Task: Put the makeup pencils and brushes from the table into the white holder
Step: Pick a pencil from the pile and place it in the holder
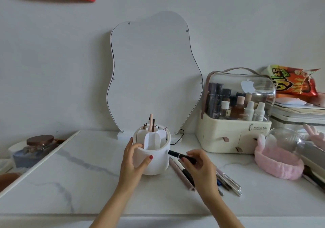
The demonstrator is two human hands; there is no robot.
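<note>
The white holder (154, 160) is a round cup with inner dividers, standing mid-table. A pink pencil and a brown one (152, 124) stick up from it. My left hand (133, 160) wraps around the holder's left and front side. My right hand (198, 164) is just right of the holder, pinching a black makeup pencil (182, 156) that lies nearly level, its tip close to the holder's wall. On the table under and right of that hand lie several more pencils: a pink one (181, 175), a black-and-white one (186, 173) and a clear-capped group (228, 182).
A wavy-edged mirror (154, 72) leans on the wall behind the holder, its cable trailing right. A cream cosmetics case with a clear lid (235, 115) stands at the right, a pink headband (277, 164) beside it. A glass jar (39, 143) sits far left.
</note>
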